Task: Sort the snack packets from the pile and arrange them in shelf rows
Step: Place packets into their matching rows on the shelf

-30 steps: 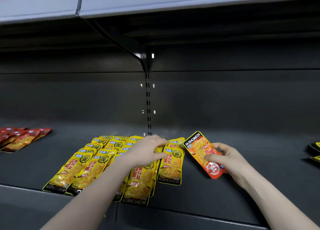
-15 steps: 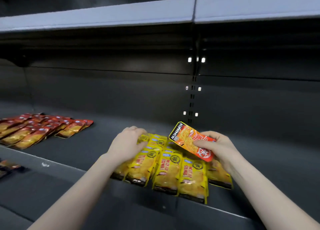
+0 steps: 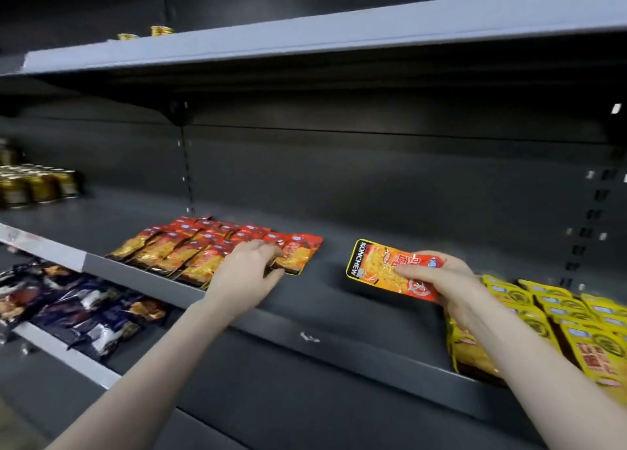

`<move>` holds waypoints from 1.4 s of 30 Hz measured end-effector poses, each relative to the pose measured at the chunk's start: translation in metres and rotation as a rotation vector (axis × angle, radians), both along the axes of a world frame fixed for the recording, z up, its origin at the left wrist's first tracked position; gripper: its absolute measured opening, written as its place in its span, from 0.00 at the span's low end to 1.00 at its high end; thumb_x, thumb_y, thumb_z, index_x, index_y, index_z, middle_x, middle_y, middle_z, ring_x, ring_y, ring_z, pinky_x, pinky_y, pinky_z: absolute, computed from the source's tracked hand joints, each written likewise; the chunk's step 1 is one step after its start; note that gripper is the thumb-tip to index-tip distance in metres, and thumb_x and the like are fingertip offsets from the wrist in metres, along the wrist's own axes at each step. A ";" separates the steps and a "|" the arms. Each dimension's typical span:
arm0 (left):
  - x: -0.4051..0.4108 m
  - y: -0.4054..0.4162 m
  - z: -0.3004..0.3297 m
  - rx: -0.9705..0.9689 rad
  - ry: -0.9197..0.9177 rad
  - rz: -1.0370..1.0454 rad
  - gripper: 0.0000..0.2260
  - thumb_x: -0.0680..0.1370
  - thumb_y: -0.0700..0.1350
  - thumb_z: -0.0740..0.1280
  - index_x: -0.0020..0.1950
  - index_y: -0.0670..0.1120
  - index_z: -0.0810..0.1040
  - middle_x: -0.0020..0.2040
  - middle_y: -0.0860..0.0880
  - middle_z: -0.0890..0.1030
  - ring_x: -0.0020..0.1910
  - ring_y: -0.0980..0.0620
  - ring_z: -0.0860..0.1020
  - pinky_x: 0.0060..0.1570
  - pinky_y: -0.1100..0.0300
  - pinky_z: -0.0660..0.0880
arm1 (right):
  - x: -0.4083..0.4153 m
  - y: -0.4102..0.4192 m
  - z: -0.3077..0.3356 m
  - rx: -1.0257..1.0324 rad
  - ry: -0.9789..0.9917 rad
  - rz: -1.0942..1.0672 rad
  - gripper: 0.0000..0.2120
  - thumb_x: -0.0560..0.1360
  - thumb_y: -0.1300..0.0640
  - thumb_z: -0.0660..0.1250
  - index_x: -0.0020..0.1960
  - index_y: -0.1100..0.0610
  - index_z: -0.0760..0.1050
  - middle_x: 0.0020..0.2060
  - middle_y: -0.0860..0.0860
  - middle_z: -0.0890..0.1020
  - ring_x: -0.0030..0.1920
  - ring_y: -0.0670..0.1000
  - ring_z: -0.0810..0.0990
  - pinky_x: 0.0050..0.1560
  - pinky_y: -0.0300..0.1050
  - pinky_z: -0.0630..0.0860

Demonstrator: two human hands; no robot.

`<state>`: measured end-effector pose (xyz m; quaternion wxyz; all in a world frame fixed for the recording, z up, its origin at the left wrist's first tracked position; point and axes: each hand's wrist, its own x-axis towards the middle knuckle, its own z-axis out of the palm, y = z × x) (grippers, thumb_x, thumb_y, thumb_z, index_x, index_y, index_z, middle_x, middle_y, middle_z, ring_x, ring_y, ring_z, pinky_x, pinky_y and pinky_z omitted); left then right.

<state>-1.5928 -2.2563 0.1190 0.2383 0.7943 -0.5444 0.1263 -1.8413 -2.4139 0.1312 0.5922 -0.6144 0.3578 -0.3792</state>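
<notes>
My right hand (image 3: pixel 437 280) pinches an orange-red KONCHEW snack packet (image 3: pixel 380 268), held a little above the dark shelf (image 3: pixel 339 317) between two groups. To its left lie rows of red packets (image 3: pixel 190 246), overlapping. My left hand (image 3: pixel 247 273) rests on the right end of that red group, with its fingertips on the outermost red packet (image 3: pixel 300 252). At the right edge lie rows of yellow packets (image 3: pixel 559 317), partly hidden behind my right forearm.
Gold cans (image 3: pixel 37 184) stand at the far left of the same shelf. Dark purple packets (image 3: pixel 84 310) lie on the lower shelf at left. An upper shelf (image 3: pixel 305 38) overhangs closely. A bare strip of shelf lies between the red and yellow groups.
The view has swung left: the yellow rows moved from centre to the right edge. My left hand left the yellow packets and now rests on the red group. My right hand carried the orange packet along.
</notes>
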 end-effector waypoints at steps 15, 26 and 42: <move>0.116 -0.053 -0.007 -0.070 0.067 -0.069 0.15 0.78 0.50 0.65 0.63 0.48 0.76 0.60 0.49 0.77 0.63 0.49 0.70 0.63 0.56 0.67 | 0.126 -0.038 0.001 -0.026 0.184 0.164 0.09 0.67 0.61 0.75 0.45 0.58 0.78 0.38 0.52 0.84 0.36 0.47 0.82 0.34 0.38 0.76; 0.175 -0.072 -0.017 -0.166 0.060 -0.164 0.15 0.78 0.49 0.65 0.63 0.48 0.77 0.60 0.51 0.77 0.61 0.51 0.72 0.60 0.59 0.68 | 0.187 -0.041 0.003 -0.063 0.443 0.390 0.14 0.71 0.67 0.70 0.55 0.56 0.76 0.46 0.52 0.84 0.48 0.50 0.83 0.44 0.43 0.79; 0.185 -0.071 -0.048 -0.364 0.038 -0.199 0.08 0.70 0.40 0.74 0.48 0.44 0.82 0.45 0.48 0.82 0.45 0.46 0.79 0.46 0.52 0.77 | 0.231 -0.024 -0.051 -0.173 0.335 -0.181 0.09 0.70 0.60 0.74 0.47 0.61 0.77 0.27 0.45 0.78 0.23 0.40 0.71 0.24 0.32 0.65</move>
